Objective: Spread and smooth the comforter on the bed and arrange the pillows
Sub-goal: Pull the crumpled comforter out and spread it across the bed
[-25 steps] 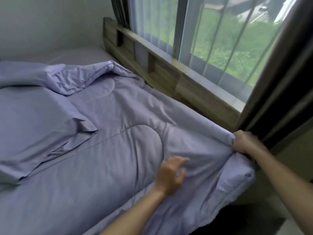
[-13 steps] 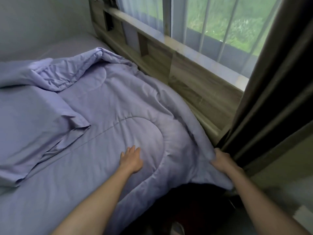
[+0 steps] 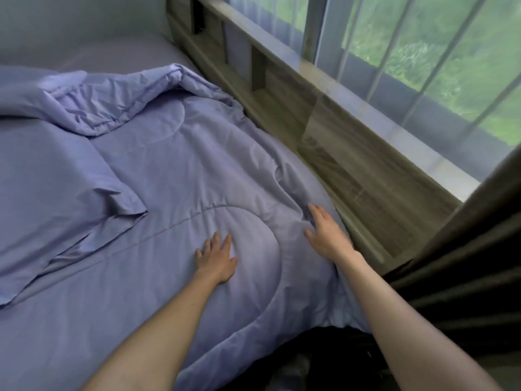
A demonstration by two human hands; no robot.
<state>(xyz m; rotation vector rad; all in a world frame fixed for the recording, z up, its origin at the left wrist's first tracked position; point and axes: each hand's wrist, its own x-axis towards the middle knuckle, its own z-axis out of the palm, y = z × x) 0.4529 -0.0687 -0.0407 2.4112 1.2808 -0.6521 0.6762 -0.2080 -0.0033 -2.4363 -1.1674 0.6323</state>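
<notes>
A lavender quilted comforter covers the bed, flat near me and bunched into a folded ridge at the far end. My left hand lies flat on it, fingers spread, on a curved stitched seam. My right hand rests open on the comforter's right edge, close to the wooden bed frame. A flat lavender pillow or folded sheet lies on the left with a wrinkled corner. Bare mattress sheet shows at the far end.
The wooden frame with open slots runs along the bed's right side under a barred window. A dark curtain hangs at the right. A pale wall stands behind the bed. The dark floor shows below the comforter's near corner.
My right hand let go of the comforter's corner by the curtain and moved up onto its right edge, open. My left hand stays flat on the comforter.
</notes>
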